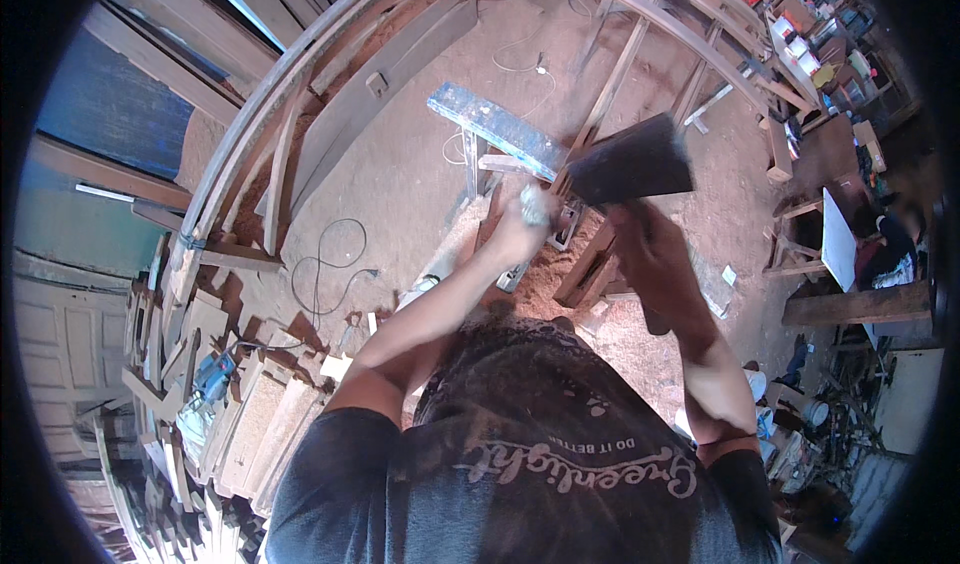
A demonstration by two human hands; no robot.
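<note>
My right hand [645, 244] is closed round the handle of a mallet with a dark, blocky head [632, 162], held up in front of me. The handle's end pokes out below my fist. To its left, my left hand [530, 222] is closed and partly blurred, close to the mallet head; what it grips is too smeared to name. Below and between my hands, a brown wooden piece with a long slot [588, 269] lies among wood shavings [545, 276]. Just beyond my left hand is a narrow bench with a worn blue-white top [495, 127].
A large curved wooden frame [285, 94] arcs along the left and far side. A black cable [325, 262] lies on the floor at left. Stacked boards [270, 429] and a blue power tool [212, 376] are at lower left. Cluttered shelves and a white panel [838, 239] stand at right.
</note>
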